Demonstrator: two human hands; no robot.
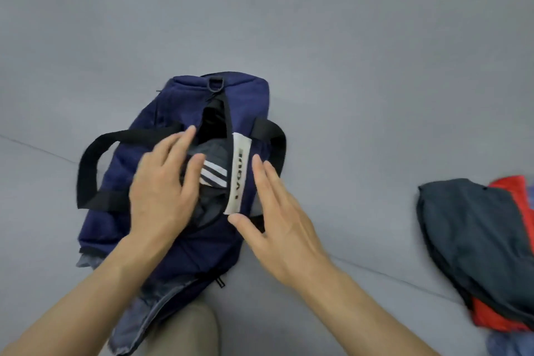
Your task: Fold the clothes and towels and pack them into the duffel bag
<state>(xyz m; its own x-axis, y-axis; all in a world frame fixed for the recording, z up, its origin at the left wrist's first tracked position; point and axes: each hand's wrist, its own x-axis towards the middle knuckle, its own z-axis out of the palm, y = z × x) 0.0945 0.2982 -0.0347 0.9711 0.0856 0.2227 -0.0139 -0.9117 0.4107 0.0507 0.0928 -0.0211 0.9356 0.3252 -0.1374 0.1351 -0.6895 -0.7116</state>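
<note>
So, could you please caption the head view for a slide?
Open left hand on a dark white-striped garment in the navy fabric duffel bag, right hand alongside.

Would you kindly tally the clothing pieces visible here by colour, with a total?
Dark striped garment, in the duffel bag: 1
Dark grey garment, atop the right pile: 1
Red garment, beneath it: 1
Grey-blue cloth, at the bag's near end: 1
Total: 4. A blue scrap at the lower right edge is too blurred to count.
</note>
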